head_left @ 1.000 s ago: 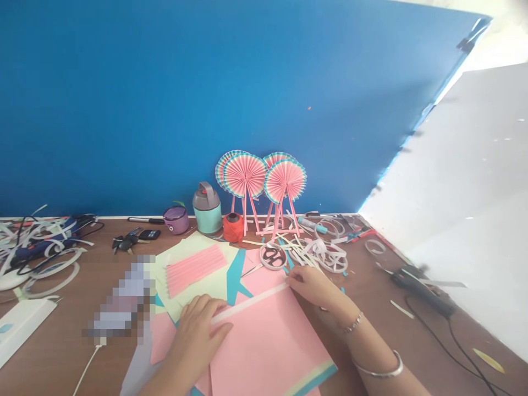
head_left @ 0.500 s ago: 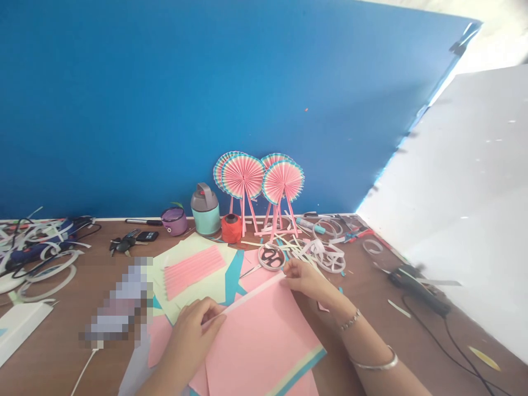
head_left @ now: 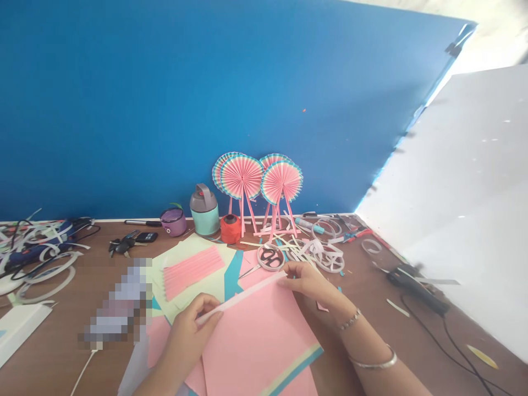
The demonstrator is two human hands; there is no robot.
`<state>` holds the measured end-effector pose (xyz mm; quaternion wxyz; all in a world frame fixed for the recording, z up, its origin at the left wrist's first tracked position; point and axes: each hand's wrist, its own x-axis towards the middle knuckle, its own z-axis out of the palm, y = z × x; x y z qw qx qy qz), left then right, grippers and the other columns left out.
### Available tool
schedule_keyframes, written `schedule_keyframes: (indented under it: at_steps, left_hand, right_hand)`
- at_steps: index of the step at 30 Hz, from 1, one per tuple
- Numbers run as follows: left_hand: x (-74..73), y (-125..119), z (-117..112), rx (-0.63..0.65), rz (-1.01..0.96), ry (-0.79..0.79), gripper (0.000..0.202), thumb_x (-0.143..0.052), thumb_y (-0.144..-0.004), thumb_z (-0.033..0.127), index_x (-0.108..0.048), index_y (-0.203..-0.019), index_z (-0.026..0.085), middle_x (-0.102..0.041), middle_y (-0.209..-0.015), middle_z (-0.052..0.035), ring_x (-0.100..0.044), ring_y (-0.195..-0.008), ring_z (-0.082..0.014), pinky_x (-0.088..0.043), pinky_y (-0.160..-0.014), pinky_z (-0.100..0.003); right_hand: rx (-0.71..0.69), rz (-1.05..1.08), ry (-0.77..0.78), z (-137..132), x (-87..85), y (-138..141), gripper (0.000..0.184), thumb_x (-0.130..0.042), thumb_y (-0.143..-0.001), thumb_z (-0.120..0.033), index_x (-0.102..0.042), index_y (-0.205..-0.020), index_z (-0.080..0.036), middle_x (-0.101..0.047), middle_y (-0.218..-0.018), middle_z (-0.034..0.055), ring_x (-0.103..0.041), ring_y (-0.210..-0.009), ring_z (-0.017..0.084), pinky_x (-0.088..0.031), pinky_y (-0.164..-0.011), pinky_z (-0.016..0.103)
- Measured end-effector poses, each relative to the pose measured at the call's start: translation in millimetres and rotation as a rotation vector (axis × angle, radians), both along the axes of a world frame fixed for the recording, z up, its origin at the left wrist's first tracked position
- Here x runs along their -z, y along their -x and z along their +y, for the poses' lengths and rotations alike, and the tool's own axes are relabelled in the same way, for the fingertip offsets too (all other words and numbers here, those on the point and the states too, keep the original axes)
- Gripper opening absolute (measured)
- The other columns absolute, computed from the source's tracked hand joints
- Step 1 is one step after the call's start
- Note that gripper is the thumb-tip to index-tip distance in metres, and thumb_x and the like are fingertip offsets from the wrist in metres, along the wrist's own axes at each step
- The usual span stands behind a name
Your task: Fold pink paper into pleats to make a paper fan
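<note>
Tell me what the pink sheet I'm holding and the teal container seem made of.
Pink sheet: probably matte paper or thin card; crisp edges, no shine. Teal container: smooth, even-coloured body, plastic or coated metal; its dull grey lid suggests plastic.

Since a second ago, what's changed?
The pink sheet shifted forward and slightly left; whether its far edge lifted is hard to tell. The left hand went from lying flatter to pinching that edge; the right hand stayed at the far right corner. Pleated paper, bottle and fans unchanged.
</note>
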<state>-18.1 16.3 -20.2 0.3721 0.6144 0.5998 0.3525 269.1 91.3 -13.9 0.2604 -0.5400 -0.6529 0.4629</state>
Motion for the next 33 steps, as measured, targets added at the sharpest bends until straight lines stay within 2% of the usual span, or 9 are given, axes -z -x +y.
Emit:
schedule_keyframes:
  at_steps: [4, 11, 18, 24, 27, 30, 33]
  left_hand:
    - [2.4, 0, 1, -0.023, -0.019, -0.013, 0.019, -0.055, -0.077, 0.04, -0.058, -0.076, 0.022, -0.065, -0.078, -0.0019, -0.062, -0.079, -0.0203, -0.05, -0.075, -0.031]
    - [9.1, 5, 2, -0.071, 0.001, 0.01, 0.021, -0.056, -0.075, 0.04, -0.062, -0.087, 0.023, -0.068, -0.091, -0.0046, -0.063, -0.092, -0.024, -0.049, -0.082, -0.036]
    - [10.7, 6, 4, -0.09, 0.048, -0.017, 0.022, -0.053, -0.077, 0.042, -0.061, -0.086, 0.023, -0.067, -0.089, -0.0042, -0.062, -0.09, -0.0244, -0.05, -0.08, -0.037]
    - [18.8, 11, 7, -0.171, 0.228, -0.324, 0.021, -0.051, -0.077, 0.036, -0.061, -0.092, 0.024, -0.062, -0.102, -0.0071, -0.056, -0.102, -0.0265, -0.047, -0.085, -0.042]
    - [18.2, 10, 6, -0.158, 0.291, -0.392, 0.019, -0.051, -0.079, 0.034, -0.06, -0.093, 0.025, -0.062, -0.102, -0.0063, -0.056, -0.102, -0.0261, -0.045, -0.086, -0.042]
    - [12.7, 6, 2, -0.104, 0.344, -0.369, 0.018, -0.051, -0.079, 0.032, -0.06, -0.093, 0.025, -0.063, -0.1, -0.0057, -0.057, -0.1, -0.0265, -0.044, -0.086, -0.044]
    - [4.9, 4, -2, -0.031, 0.376, -0.247, 0.022, -0.05, -0.078, 0.028, -0.06, -0.097, 0.026, -0.063, -0.104, -0.0056, -0.056, -0.103, -0.0269, -0.043, -0.088, -0.045]
  right_hand:
    - [0.006, 0.023, 0.021, 0, 1.6, 0, 0.018, -0.062, -0.07, -0.032, -0.061, -0.08, -0.017, -0.054, -0.072, -0.003, -0.047, -0.065, 0.012, -0.037, -0.063, 0.023]
    - [0.004, 0.136, 0.086, 0, 4.1, -1, 0.022, -0.06, -0.073, -0.038, -0.063, -0.081, -0.017, -0.059, -0.073, -0.0002, -0.051, -0.067, 0.015, -0.04, -0.066, 0.026]
    - [0.033, 0.172, 0.099, 0, 3.3, -1, 0.026, -0.06, -0.074, -0.042, -0.064, -0.082, -0.018, -0.059, -0.074, 0.0006, -0.05, -0.07, 0.015, -0.039, -0.068, 0.027]
    - [0.119, 0.151, 0.02, -3, -7.2, 9, 0.027, -0.056, -0.076, -0.044, -0.056, -0.069, -0.017, -0.046, -0.061, -0.0035, -0.038, -0.056, 0.01, -0.031, -0.054, 0.023]
    - [0.133, 0.134, -0.026, -6, -14.9, 14, 0.025, -0.053, -0.077, -0.04, -0.051, -0.065, -0.018, -0.042, -0.06, -0.0047, -0.036, -0.054, 0.009, -0.03, -0.053, 0.022]
    - [0.131, 0.099, -0.042, -6, -14.0, 14, 0.022, -0.051, -0.076, -0.036, -0.05, -0.063, -0.018, -0.042, -0.059, -0.0044, -0.037, -0.055, 0.01, -0.031, -0.053, 0.022]
    - [0.13, 0.103, -0.02, -1, -4.1, 10, 0.015, -0.053, -0.073, -0.031, -0.052, -0.064, -0.018, -0.044, -0.058, -0.0046, -0.038, -0.055, 0.01, -0.031, -0.053, 0.022]
